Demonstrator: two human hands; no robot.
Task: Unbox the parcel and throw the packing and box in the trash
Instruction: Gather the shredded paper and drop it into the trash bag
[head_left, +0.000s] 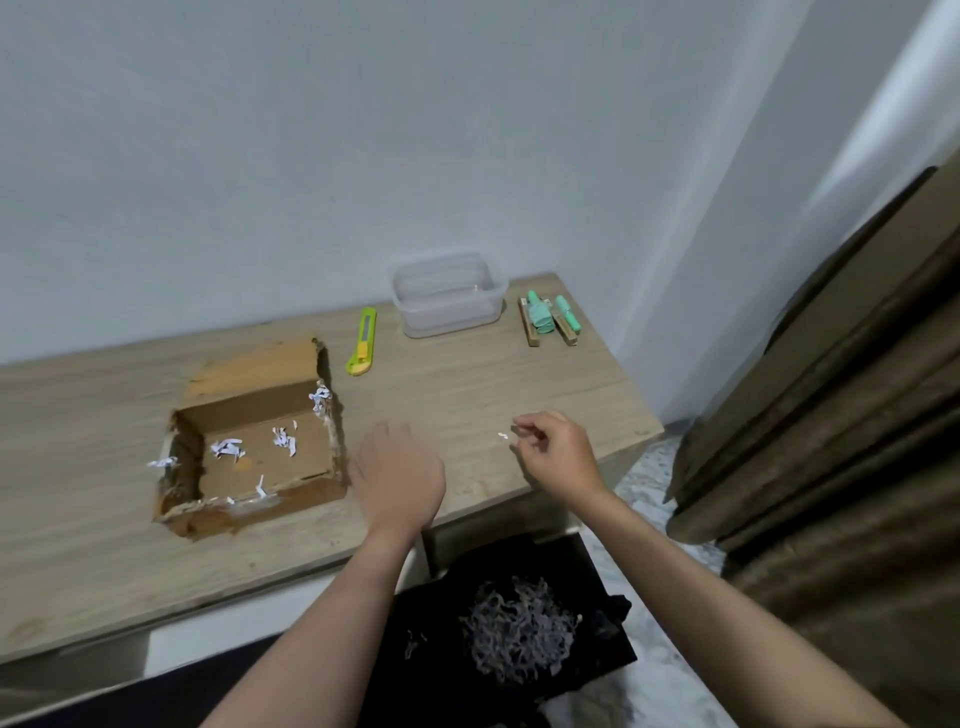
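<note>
An open, torn cardboard box (249, 499) lies on the wooden table (78, 519) at the left, with a few white paper shreds (227, 447) left inside and on its rim. My left hand (397, 478) hovers flat over the table just right of the box, fingers apart, holding nothing. My right hand (553, 454) is further right, its fingertips pinched together beside a tiny white paper scrap (502, 435) on the table. Below the table's front edge stands a black trash bag (582, 566) holding a heap of shredded paper (519, 634).
A green and yellow utility knife (362, 343) lies behind the box. A clear plastic container (448, 293) and some green toothbrush-like items (548, 317) sit by the white wall. A brown curtain (841, 415) hangs at the right.
</note>
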